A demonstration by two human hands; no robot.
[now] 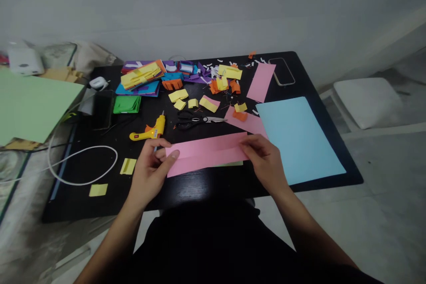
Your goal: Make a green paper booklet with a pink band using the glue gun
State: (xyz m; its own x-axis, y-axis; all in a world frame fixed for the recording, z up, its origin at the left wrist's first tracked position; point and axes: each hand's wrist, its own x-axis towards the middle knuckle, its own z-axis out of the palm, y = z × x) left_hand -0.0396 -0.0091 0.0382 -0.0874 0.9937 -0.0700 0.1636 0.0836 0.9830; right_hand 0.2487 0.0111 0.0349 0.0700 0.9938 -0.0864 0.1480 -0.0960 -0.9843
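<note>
pinched at both ends above the near middle of the surface (196, 188): one creased pink paper strip (206, 153), caught at left between thumb and fingers of the left hand (149, 168), at right in a similar thumb-and-finger grip of the right hand (268, 159); presumably held this way to keep the paper flat. laid just beyond, probably for easy reach: one yellow glue gun (155, 130) at left and one pair of black-handled scissors (196, 120) at middle. spread at right, likely for its size: one light-blue sheet (299, 140). counted besides: one pink rectangle (262, 82) at far right; one pink piece (254, 126) beyond the strip, partly under an orange scrap (240, 116); two yellow pieces (128, 166) at near left; one folded green bundle (127, 104); one smartphone (282, 72) at far right.
</note>
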